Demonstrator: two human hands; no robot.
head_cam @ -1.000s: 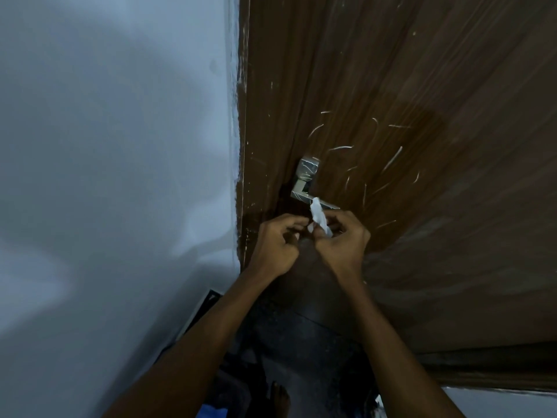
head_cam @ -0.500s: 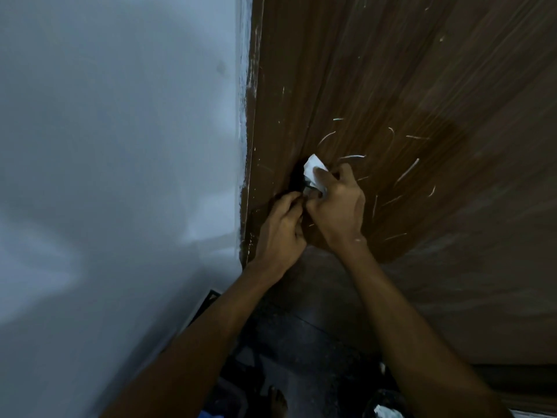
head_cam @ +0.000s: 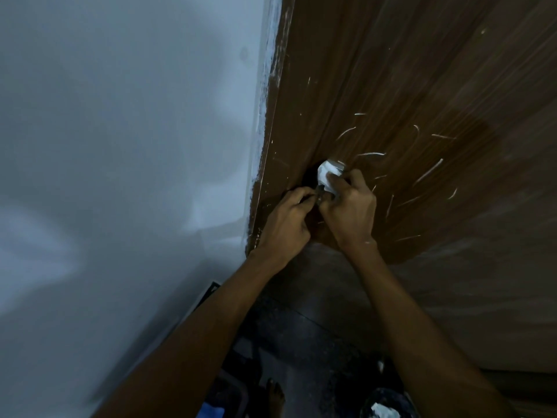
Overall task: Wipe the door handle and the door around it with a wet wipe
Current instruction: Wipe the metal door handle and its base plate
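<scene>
Dim room, bluish light. Pale wall [head_cam: 114,164] fills left side w/ soft shadows; ragged white paint along its edge by the brown wood. Dark speckled floor [head_cam: 304,336] below. Dark bin [head_cam: 388,402] at bottom right, white scrap inside.

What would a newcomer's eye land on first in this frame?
The crumpled white wet wipe stands out at the centre, pressed against the dark brown wooden door by the right hand, with the left hand close beside it. Pale white scratch-like streaks scatter across the door to the right of the hands.
</scene>
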